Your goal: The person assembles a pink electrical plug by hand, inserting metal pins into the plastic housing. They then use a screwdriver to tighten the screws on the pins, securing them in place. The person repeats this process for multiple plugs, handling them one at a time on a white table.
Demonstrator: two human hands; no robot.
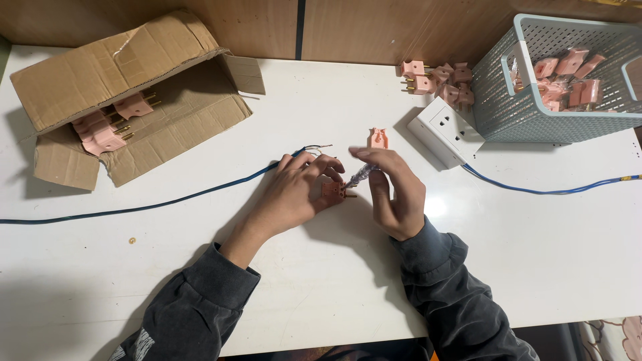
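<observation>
White tabletop (321, 281) spreads below. Left hand (294, 194) pins a pink plug half (332, 190) flat, fingers curled over it to steady it. Right hand (394, 194) pinches what seems a small screwdriver (361, 175), tip angled into the plug. Its cover (378, 138) lies just beyond.

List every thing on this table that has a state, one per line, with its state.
cardboard box: on its side, flaps open
plastic basket: upright, holding pink plugs
power strip: sockets vacant
blue cable: end stripped
plug: held by left hand
screwdriver: gripped by right hand
plug cover: detached
</observation>
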